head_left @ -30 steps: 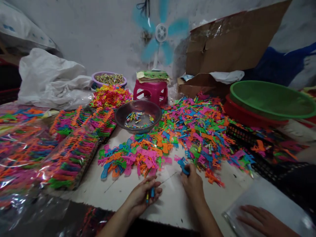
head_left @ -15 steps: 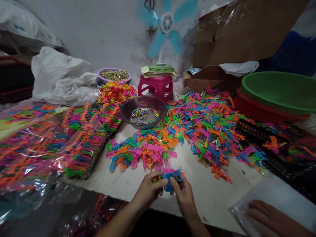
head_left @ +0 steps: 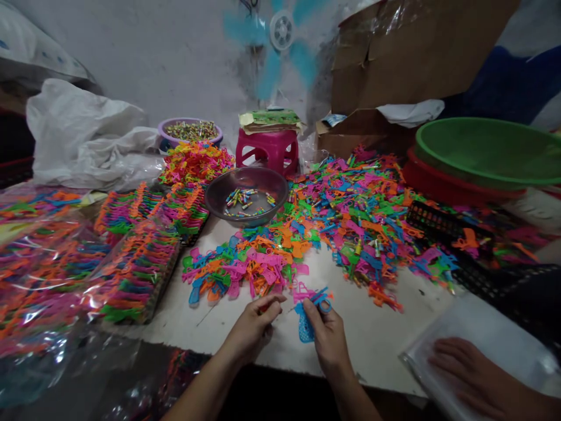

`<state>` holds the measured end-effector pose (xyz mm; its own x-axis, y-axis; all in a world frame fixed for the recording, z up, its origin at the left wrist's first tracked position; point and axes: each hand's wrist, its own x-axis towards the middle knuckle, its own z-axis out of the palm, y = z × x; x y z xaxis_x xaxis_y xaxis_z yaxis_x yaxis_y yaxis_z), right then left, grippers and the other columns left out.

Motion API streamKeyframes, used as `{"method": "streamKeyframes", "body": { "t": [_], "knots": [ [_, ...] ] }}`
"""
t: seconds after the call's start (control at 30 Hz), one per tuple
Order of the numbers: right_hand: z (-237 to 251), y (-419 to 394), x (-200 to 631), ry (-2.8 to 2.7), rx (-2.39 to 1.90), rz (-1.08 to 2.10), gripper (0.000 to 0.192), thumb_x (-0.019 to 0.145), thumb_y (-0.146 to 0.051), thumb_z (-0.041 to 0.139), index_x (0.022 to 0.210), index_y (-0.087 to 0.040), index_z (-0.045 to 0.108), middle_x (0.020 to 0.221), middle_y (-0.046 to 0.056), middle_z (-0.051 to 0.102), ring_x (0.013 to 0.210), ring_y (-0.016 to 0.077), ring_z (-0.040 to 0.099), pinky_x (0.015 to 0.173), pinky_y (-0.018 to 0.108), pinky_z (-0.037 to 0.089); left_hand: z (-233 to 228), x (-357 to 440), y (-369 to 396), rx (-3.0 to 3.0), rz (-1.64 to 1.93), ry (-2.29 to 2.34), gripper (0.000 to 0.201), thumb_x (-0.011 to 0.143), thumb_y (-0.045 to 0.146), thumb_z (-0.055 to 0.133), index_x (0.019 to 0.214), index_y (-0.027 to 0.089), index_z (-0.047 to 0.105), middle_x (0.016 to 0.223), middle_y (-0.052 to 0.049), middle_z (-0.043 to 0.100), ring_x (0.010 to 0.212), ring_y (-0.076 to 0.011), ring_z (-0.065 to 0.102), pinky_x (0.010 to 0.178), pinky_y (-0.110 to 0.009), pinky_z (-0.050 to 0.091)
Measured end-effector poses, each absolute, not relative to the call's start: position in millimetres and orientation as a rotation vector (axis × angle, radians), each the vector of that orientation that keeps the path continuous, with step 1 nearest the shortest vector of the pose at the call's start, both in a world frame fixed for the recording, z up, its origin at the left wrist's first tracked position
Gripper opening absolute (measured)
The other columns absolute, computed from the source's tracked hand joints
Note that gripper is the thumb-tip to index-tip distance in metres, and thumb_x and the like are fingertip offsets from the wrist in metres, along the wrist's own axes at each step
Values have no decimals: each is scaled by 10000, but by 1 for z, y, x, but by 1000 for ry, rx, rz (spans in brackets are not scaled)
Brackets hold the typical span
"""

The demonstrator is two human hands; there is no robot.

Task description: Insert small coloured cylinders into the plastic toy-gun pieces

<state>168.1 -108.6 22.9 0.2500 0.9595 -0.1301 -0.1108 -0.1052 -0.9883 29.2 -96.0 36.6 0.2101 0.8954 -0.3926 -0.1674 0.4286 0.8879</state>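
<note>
A blue plastic toy piece (head_left: 305, 323) is pinched between the fingers of the right hand (head_left: 328, 339), just above the bench (head_left: 385, 339) edge. The left hand (head_left: 254, 327) is curled close beside it, fingertips drawn together on something small (what it is cannot be told). Just beyond the hands, a heap of coloured plastic pieces (head_left: 245, 272) is spread out, and a metal bowl (head_left: 246, 196) is set behind it. Another person's hand (head_left: 468, 371) is laid flat on a clear bag (head_left: 482, 336) at the right.

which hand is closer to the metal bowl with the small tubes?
Left. The left hand sits almost straight below the metal bowl, across the toy pile. The right hand, holding a blue toy, is farther right and lower.
</note>
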Motion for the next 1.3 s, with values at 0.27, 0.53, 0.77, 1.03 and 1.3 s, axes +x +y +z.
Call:
{"method": "streamKeyframes", "body": {
  "t": [0.27,0.53,0.77,1.03,1.3],
  "knots": [
    [15,-109,169,-933,-1323,1130,321,656,-450,593,577,-153,502,505,-37,434,467,85,374,425,197,339,56,26,-92,902,691,1104,441,773,455,442,1062,131,520,470,-21,596,379,-94,489,335,-162,124],
    [12,-111,169,-884,-1347,1106,357,632,-491,599,565,-152,507,500,-36,445,460,87,388,425,202,362,28,23,-89,465,938,936,222,663,280,664,693,136,498,721,-22,614,419,-9,464,281,-86,190],
    [17,-111,166,-849,-1354,1038,377,636,-509,587,623,-132,577,540,1,538,487,110,465,455,221,420,32,32,-94,3,883,847,77,742,172,592,781,118,553,714,-40,611,547,-59,596,357,-64,396],
    [27,-109,170,-819,-1365,977,380,624,-525,586,581,-149,542,511,-5,533,470,114,473,426,218,414,35,41,-103,363,816,796,246,703,270,632,878,101,596,723,-72,631,495,-63,562,302,-87,285],
    [29,-108,170,-862,-1374,952,378,629,-516,590,584,-141,568,497,-18,508,452,97,441,417,209,395,33,40,-101,482,834,789,328,722,384,582,917,120,576,531,-3,559,288,18,236,300,-129,99]
  ]
}}
